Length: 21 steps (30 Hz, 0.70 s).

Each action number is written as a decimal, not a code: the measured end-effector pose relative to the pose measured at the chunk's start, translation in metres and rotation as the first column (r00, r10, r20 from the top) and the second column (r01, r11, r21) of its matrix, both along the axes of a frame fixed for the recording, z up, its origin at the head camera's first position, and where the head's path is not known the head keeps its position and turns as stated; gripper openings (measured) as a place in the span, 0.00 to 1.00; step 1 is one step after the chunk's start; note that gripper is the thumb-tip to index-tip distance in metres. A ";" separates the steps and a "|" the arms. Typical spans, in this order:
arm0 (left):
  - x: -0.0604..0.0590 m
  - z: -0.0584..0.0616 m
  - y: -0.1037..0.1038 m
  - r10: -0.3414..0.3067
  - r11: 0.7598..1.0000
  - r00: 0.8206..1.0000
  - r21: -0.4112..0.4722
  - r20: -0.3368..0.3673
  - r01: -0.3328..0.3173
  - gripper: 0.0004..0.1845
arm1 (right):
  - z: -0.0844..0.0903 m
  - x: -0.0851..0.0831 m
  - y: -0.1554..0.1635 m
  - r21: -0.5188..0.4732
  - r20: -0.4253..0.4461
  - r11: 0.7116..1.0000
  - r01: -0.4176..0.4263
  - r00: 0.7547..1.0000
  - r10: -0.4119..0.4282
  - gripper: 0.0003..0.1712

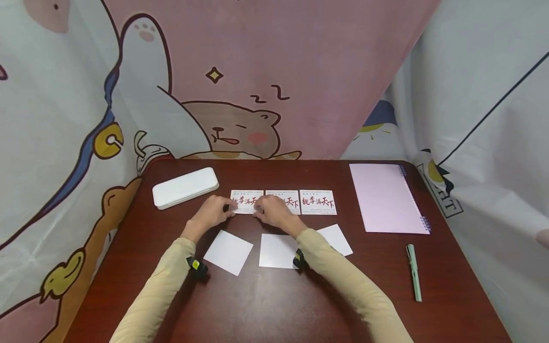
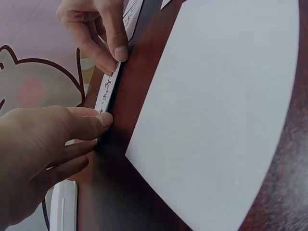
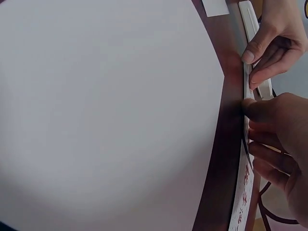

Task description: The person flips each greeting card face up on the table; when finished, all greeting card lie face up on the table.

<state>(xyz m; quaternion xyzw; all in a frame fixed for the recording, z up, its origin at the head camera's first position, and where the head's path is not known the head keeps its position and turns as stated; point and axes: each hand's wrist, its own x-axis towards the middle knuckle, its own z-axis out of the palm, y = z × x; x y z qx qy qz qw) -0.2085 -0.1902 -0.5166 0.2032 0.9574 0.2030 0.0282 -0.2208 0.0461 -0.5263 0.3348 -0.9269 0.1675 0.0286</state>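
Over left card (image 1: 246, 202): both hands (image 1: 212, 211) pinching edge.

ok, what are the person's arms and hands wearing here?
Both arms wear long beige sleeves down to the wrist. The left hand and right hand are bare, with no gloves or rings visible. A small black device with a yellow-green spot sits under the left wrist, a similar black one under the right.

Colours, tabletop
Dark red-brown table (image 1: 266, 305); white cards w/ red-black characters (image 1: 318, 202); lilac notebook (image 1: 386, 197); pale green pen (image 1: 413, 272); white case (image 1: 185, 187).
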 end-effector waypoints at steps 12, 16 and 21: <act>0.006 0.001 0.001 0.016 1.000 0.999 0.028 -0.029 -0.015 0.12 | 0.000 0.003 0.005 -0.054 0.042 0.999 -0.001 0.999 0.003 0.12; 0.012 0.007 0.006 0.009 0.998 1.000 0.060 -0.021 -0.008 0.13 | 0.006 0.009 0.016 -0.111 0.040 0.994 -0.010 0.999 0.015 0.13; 0.028 0.017 0.019 -0.030 0.994 0.999 0.103 -0.021 0.032 0.15 | 0.016 0.020 0.038 -0.146 0.074 0.989 0.004 0.997 0.007 0.15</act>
